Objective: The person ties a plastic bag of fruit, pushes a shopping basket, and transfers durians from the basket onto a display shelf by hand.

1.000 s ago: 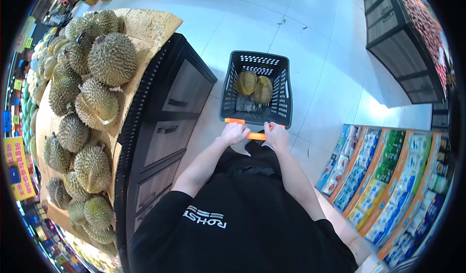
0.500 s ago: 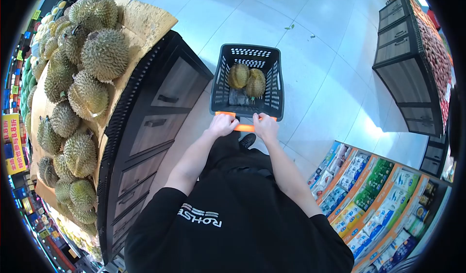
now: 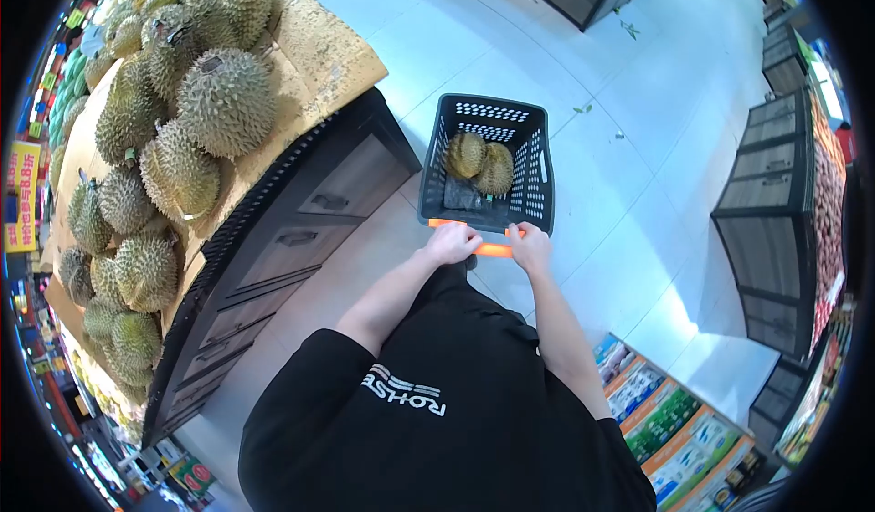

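Observation:
A dark slotted basket [image 3: 533, 170] stands in front of me, with an orange handle [image 3: 495, 250] on its near side. My left hand [image 3: 450, 243] is wrapped round the left part of that handle. Closed on its right part is my right hand [image 3: 530, 248]. Inside the basket two durians, one on the left [image 3: 466, 155] and one on the right [image 3: 495, 169], lie side by side. A dark, shiny flat patch [image 3: 461, 195] shows at the basket's near left floor; what it is I cannot tell.
Many durians [image 3: 226, 102] are heaped on a cardboard-covered display [image 3: 333, 52] above dark cabinets [image 3: 301, 230] at left. Another cabinet [image 3: 766, 211] stands at right. Shelves of packaged goods [image 3: 665, 421] are at lower right. Leaf scraps [image 3: 583, 109] lie on the pale floor.
The view has turned; the durian display now slants more, and the packaged goods have shifted lower. Another cabinet shows more at the top. Both hands keep their hold on the handle.

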A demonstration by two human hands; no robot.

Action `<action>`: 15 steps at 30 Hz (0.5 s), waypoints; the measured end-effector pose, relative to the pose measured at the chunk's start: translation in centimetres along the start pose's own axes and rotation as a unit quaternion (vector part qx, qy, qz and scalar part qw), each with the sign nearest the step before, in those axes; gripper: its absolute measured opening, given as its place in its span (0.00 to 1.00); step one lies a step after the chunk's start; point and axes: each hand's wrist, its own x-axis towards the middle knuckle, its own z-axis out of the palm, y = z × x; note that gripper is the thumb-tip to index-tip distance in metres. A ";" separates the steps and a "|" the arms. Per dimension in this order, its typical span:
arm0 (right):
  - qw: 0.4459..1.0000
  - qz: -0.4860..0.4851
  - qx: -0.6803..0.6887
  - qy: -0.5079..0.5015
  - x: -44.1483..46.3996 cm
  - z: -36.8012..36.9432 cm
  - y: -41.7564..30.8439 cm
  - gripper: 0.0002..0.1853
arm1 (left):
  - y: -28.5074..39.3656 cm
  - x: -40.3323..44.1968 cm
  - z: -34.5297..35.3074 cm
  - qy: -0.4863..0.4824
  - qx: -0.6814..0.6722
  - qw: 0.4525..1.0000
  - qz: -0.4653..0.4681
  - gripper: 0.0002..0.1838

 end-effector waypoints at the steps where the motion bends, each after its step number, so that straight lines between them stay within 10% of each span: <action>1: 1.000 -0.006 -0.007 -0.006 1.2 -0.5 -0.4 0.20 | 0.0 0.8 -0.4 0.015 0.004 1.000 0.006 0.18; 15: 0.998 -0.046 -0.026 -0.029 13.3 -3.8 -4.4 0.19 | -0.6 10.1 -4.5 0.064 -0.051 0.997 0.001 0.19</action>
